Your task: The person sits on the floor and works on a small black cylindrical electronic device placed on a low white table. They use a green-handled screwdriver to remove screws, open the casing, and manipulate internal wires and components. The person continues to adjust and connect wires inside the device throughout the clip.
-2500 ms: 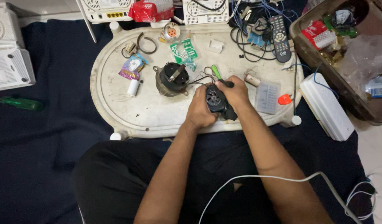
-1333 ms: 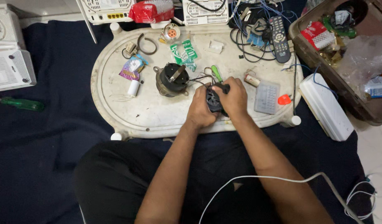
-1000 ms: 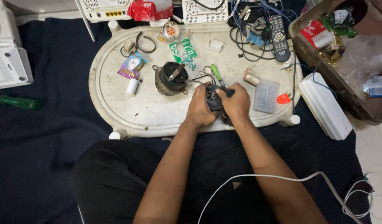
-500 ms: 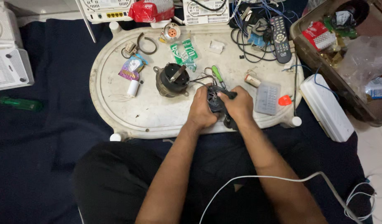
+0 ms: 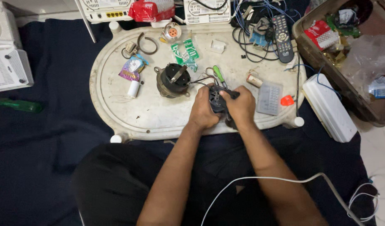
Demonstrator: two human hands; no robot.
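A: On the near edge of the white oval tray (image 5: 117,113), both hands are working on one small dark part (image 5: 216,100). The left hand (image 5: 203,112) is cupping it from the left, fingers curled snugly around its body.

B: And the right hand (image 5: 242,108)?

A: It is closing over the part's right side, fingers bent tight, thumb pressing near the top. A dark stub is poking out past the knuckles; I cannot tell whether it belongs to the part or is a tool.

B: Is the part wired to anything?

A: Thin red and dark wires (image 5: 201,80) are running from it toward the round motor (image 5: 173,80), which is sitting just to the left on the tray. A green-handled screwdriver (image 5: 219,74) is lying just beyond the hands, untouched.

B: So which step is in hand, as you judge it?

A: It looks like they are gripping and working the part itself, perhaps opening or seating it, with the motor waiting alongside. The fastening is hidden under the fingers.

B: What is the next move calling for?

A: Probably a steady left-hand hold while the right hand is applying force, and care not to strain those wires. The grey keypad (image 5: 270,93) and the orange cap (image 5: 287,100) are lying close on the right, so the elbow room there is tight.
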